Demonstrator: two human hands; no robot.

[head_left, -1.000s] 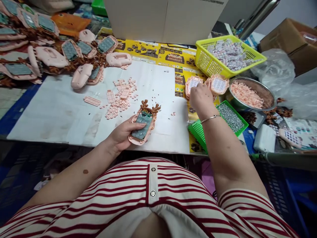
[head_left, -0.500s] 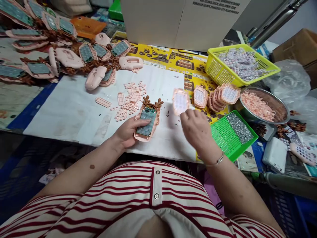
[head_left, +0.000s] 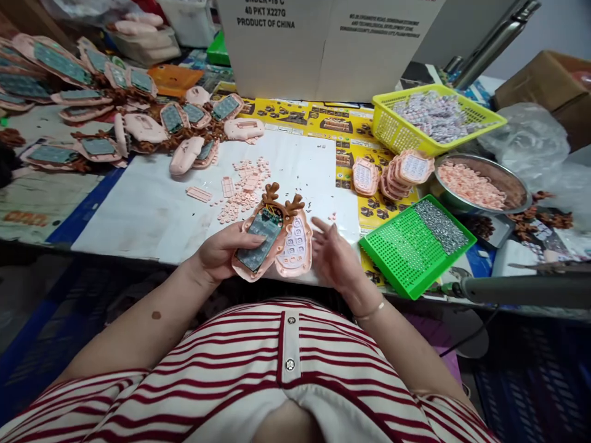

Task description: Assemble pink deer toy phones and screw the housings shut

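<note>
My left hand (head_left: 226, 249) grips a pink shell (head_left: 258, 243) with brown antlers, its thumb on the green circuit board inside. Right beside that shell, partly behind it, is a pink keypad cover (head_left: 294, 246) with a whitish button sheet. My right hand (head_left: 337, 261) is just right of the cover, its fingers apart and nothing visible in them; it is somewhat blurred. Small pink buttons (head_left: 237, 206) and flat pink pieces (head_left: 199, 194) lie on the white sheet beyond my hands. A stack of similar covers (head_left: 399, 175) stands to the right.
Many antlered shells (head_left: 96, 146) crowd the back left. At the right are a green tray (head_left: 388, 246) of screws, a yellow basket (head_left: 388, 132) of small packets and a metal bowl (head_left: 524, 200) of pink parts. A large carton (head_left: 281, 61) stands at the back.
The keypad cover has come left and down beside the antlered shell, and my right hand has let go of it. The shell in my left hand has moved slightly nearer and tilted. The view has shifted.
</note>
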